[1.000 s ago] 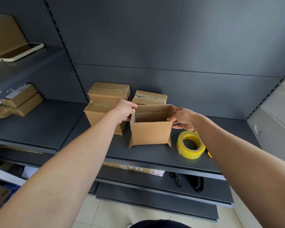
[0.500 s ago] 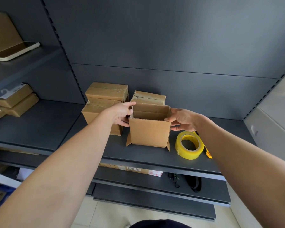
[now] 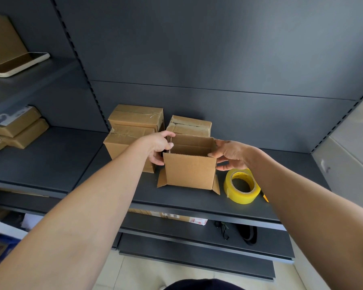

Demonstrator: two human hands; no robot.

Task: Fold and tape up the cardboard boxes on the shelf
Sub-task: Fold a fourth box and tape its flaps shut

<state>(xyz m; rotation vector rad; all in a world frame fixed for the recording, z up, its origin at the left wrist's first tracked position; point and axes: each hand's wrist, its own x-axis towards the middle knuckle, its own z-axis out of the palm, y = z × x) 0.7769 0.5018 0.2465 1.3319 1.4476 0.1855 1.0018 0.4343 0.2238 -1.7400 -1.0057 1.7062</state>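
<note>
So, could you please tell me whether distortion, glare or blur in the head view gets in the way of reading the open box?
Head view: wide-angle bending bows the shelf upright near the edge; the open box, held between the left hand and right hand, is sharp; a glint shows on the taped box; the back panel is brighter at upper right.

Your left hand (image 3: 158,147) has slid off the far-left top corner of the open box (image 3: 190,170) and down its left wall. The thumb now sits at the rim, and the fingers (image 3: 155,161) wrap lower, by the near-left edge. Your right hand (image 3: 231,154) has spread further down the right wall. The box has turned slightly, so its near face is no longer square to you. The bottom-left flap (image 3: 161,181) splays wider on the shelf (image 3: 187,201).
</note>
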